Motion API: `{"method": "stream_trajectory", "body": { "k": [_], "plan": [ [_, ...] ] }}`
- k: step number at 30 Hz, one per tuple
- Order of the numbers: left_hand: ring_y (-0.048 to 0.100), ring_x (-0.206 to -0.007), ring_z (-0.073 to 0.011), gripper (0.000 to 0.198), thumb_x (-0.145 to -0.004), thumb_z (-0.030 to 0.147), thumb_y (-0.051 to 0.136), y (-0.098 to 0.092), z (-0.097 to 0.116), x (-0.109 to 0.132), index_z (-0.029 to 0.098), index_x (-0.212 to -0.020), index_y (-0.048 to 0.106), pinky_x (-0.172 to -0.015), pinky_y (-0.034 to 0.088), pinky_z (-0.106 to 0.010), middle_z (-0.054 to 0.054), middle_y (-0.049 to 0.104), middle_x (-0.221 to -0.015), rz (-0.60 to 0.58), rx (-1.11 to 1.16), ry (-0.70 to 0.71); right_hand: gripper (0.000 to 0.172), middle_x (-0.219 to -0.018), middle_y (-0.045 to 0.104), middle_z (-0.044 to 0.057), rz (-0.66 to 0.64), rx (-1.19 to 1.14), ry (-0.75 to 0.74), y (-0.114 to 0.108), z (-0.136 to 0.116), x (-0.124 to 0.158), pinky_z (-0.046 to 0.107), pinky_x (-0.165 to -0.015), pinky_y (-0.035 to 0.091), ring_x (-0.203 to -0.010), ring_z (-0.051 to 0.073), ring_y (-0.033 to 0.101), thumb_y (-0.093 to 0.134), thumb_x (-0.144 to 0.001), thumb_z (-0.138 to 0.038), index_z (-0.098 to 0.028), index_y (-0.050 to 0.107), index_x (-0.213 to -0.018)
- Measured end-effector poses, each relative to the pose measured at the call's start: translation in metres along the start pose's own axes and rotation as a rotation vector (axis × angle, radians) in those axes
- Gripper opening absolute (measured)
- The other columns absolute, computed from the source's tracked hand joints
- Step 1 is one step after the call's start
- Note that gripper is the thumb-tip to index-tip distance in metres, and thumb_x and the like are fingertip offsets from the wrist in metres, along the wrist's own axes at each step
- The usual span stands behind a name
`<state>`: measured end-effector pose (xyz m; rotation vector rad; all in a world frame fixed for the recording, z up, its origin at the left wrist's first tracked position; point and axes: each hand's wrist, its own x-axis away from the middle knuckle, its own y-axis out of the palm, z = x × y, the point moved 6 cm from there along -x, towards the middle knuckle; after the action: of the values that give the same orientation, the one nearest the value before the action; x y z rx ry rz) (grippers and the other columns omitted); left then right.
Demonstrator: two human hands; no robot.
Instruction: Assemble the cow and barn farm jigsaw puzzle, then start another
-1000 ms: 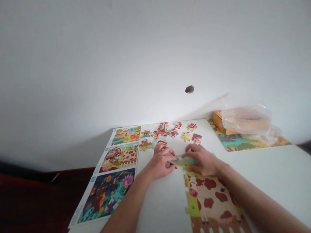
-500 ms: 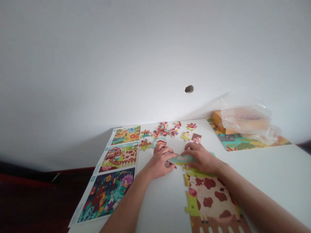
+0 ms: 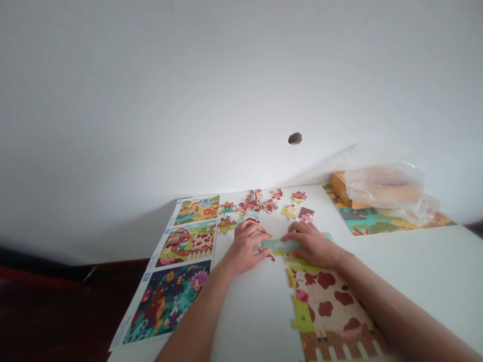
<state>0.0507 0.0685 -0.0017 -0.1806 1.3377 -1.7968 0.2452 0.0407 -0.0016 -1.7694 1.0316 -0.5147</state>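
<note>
My left hand (image 3: 249,250) has its thumb and fingertips closed on the left end of a pale blue sky puzzle piece (image 3: 273,246), which has a bit of red at its lower left. My right hand (image 3: 311,246) lies over the top row of the partly joined jigsaw puzzle (image 3: 330,301), thumb and fingers bent around the sky pieces and covering part of them. Below, the joined part shows a brown-spotted cow, green grass and a white fence. Its left side has open tabs. Close beyond my left fingers lies a loose piece with a red roof (image 3: 252,219).
Several loose puzzle pieces (image 3: 252,205) lie near the wall. At the left is a picture sheet (image 3: 151,274) with three scenes. An orange box (image 3: 339,187) under a clear plastic bag (image 3: 385,183) rests on a colourful board (image 3: 358,227) at the back right. The wall has a hole (image 3: 295,139).
The sky strip between my hands has gone from slightly tilted to flatter and level with the cow section. My hands have barely moved. The view has shifted slightly.
</note>
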Motion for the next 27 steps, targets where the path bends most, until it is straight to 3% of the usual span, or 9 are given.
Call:
{"method": "stream_trajectory", "body": {
  "k": [4,9,14,21,27],
  "plan": [
    [0.048,-0.122,-0.0292,0.024,-0.087,0.022,0.063,-0.007,-0.031,0.004,0.026,-0.111,0.069,-0.109,0.034,-0.05,-0.005,0.063,-0.129,0.199,-0.171,-0.212,0.037,-0.113,0.06,0.009,-0.017,-0.01,0.008,-0.002,0.0,0.001,0.044,-0.098,0.041,-0.106,0.026,0.054,0.069,-0.089,-0.041,-0.027,0.066,-0.123],
    [0.046,-0.126,-0.0327,0.034,-0.085,0.026,0.066,-0.001,-0.053,0.008,0.027,-0.119,0.064,-0.107,0.034,-0.053,-0.003,0.063,-0.133,0.178,-0.218,-0.334,0.037,-0.113,0.06,0.009,-0.022,-0.009,0.021,-0.004,0.003,0.002,0.046,-0.101,0.037,-0.108,0.027,0.054,0.07,-0.088,-0.042,-0.027,0.067,-0.122],
    [0.055,-0.115,-0.0288,0.032,-0.084,0.027,0.069,-0.004,-0.052,0.006,0.027,-0.115,0.066,-0.106,0.036,-0.051,-0.004,0.068,-0.123,0.174,-0.186,-0.33,0.038,-0.112,0.061,0.009,-0.027,-0.013,0.026,-0.005,0.004,0.002,0.046,-0.101,0.038,-0.108,0.027,0.054,0.07,-0.088,-0.043,-0.027,0.067,-0.121],
    [0.055,-0.108,-0.0271,0.037,-0.082,0.021,0.065,-0.013,-0.044,0.004,0.025,-0.118,0.067,-0.099,0.041,-0.048,-0.006,0.07,-0.108,0.194,-0.131,-0.278,0.039,-0.112,0.061,0.009,-0.008,0.001,0.017,-0.004,0.011,0.002,0.048,-0.101,0.038,-0.108,0.028,0.054,0.069,-0.087,-0.048,-0.028,0.068,-0.121],
    [0.05,-0.12,-0.0285,0.032,-0.081,0.024,0.068,-0.009,-0.044,0.005,0.027,-0.112,0.07,-0.106,0.035,-0.048,-0.004,0.065,-0.125,0.133,-0.161,-0.266,0.041,-0.11,0.061,0.01,-0.008,0.011,0.031,-0.007,0.018,0.004,0.05,-0.102,0.037,-0.112,0.03,0.052,0.069,-0.086,-0.051,-0.029,0.068,-0.121]
  ]
}}
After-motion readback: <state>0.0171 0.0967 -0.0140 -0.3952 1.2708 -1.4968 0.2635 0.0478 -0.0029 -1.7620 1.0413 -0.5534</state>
